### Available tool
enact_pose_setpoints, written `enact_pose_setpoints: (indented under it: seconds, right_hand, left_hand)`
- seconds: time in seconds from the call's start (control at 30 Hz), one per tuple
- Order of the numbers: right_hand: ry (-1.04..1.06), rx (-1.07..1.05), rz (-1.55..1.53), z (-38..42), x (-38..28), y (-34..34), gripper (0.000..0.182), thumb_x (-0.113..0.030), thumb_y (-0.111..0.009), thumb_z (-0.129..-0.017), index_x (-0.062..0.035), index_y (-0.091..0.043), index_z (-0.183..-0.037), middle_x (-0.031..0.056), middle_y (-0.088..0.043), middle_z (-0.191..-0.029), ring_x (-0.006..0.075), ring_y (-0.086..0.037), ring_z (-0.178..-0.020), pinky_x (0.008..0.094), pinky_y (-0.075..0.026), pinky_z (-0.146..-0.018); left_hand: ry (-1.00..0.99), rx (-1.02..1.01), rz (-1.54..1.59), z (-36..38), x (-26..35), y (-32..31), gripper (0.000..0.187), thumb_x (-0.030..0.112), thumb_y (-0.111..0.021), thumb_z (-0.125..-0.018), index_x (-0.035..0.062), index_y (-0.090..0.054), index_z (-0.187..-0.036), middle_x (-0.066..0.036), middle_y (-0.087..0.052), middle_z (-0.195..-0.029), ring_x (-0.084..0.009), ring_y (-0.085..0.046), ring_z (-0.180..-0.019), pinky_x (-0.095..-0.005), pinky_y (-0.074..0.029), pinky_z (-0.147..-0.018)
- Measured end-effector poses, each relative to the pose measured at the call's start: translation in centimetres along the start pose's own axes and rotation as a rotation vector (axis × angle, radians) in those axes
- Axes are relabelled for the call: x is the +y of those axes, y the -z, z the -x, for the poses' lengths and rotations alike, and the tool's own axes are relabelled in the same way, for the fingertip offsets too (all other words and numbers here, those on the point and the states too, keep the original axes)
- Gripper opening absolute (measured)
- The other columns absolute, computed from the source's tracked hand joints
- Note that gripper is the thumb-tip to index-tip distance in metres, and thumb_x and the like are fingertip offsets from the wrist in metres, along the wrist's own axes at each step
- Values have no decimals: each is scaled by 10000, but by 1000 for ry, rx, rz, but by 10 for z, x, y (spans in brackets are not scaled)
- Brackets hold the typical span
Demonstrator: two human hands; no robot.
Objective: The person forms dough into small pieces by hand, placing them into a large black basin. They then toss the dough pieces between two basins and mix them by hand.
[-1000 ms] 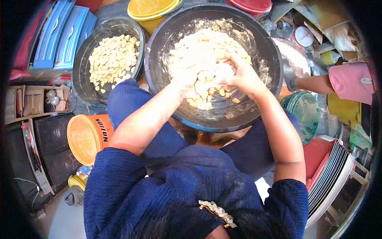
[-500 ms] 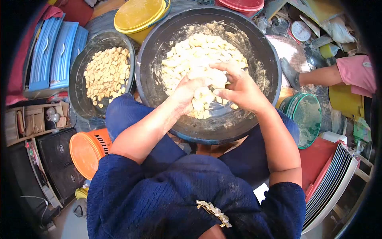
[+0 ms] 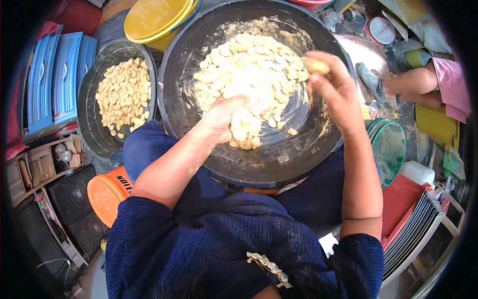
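A wide black basin [image 3: 174, 119] in front of me holds a heap of pale, floury dough-like pieces [image 3: 269, 55]. My left hand [image 3: 221, 119] is low over the heap, its thumb stretched across a bright whitish mass. Glare hides its other fingers and the outline of what they hold. Raised at the basin's right side, my right hand [image 3: 338, 89] pinches a yellowish dough-like piece [image 3: 317, 66] between thumb and fingers, slightly blurred. One loose piece [image 3: 292, 131] lies apart on the basin floor.
A smaller dark basin [image 3: 84, 109] of tan pieces stands at left. Around me are a yellow-lidded bucket [image 3: 157, 20], an orange bucket [image 3: 105, 199], a green-rimmed tub [image 3: 390, 154] and blue drawers [image 3: 55, 74]. Another person's leg [image 3: 411, 82] is at right, near a dial scale [image 3: 382, 30].
My right hand has parted from my left and moved right and up with a piece in its fingers. My left hand has dropped slightly leftward. The view has shifted a little.
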State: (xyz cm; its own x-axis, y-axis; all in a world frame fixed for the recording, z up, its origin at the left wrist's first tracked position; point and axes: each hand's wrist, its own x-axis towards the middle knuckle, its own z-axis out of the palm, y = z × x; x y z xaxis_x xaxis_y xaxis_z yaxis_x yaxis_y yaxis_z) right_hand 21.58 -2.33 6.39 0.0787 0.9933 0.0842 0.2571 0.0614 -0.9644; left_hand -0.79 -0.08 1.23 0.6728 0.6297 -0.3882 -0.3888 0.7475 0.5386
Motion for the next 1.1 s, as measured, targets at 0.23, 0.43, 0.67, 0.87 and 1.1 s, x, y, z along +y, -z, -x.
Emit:
enact_pose_setpoints:
  seconds: [0.23,0.43,0.67,0.87,1.1]
  right_hand:
    - [99,-325,307,18,3,-44,382,-164,-652,-741,-73,-568,-1102,173,-569,-1067,276,-549,-1020,347,-427,-866]
    - [311,-58,414,-1,2,-21,260,-217,-670,-728,-56,-615,-924,116,-558,-912,275,-555,-918,340,-442,-787]
    - [189,-317,374,30,3,-47,283,-116,-644,-732,-75,-576,-1004,141,-602,-925,279,-593,-868,349,-467,-756]
    - [-77,-34,-219,16,-4,-20,169,-45,-498,-850,-2,-522,-1011,59,-578,-870,109,-556,-762,238,-455,-717]
    - [-262,-185,-382,22,0,-41,116,-58,-514,-860,-34,-468,-964,84,-546,-1004,120,-553,-847,247,-459,-772]
  left_hand:
    - [41,-27,49,-7,-9,10,399,253,-540,-861,11,-459,-1167,-125,-604,-950,-192,-596,-855,-310,-514,-732]
    - [82,-142,55,-11,-6,8,476,426,-393,-904,22,-472,-1143,-137,-611,-917,-216,-600,-832,-308,-512,-695]
    - [162,-55,42,-3,-11,10,314,271,-432,-855,57,-490,-1078,-158,-564,-1040,-258,-593,-890,-374,-508,-596]
    - [98,-162,155,2,-3,6,369,190,-471,-774,66,-448,-1121,-164,-554,-1042,-300,-588,-888,-348,-503,-641]
    - [113,2,30,9,-6,-2,423,181,-578,-824,68,-415,-1198,-117,-562,-1022,-212,-593,-838,-277,-496,-573]
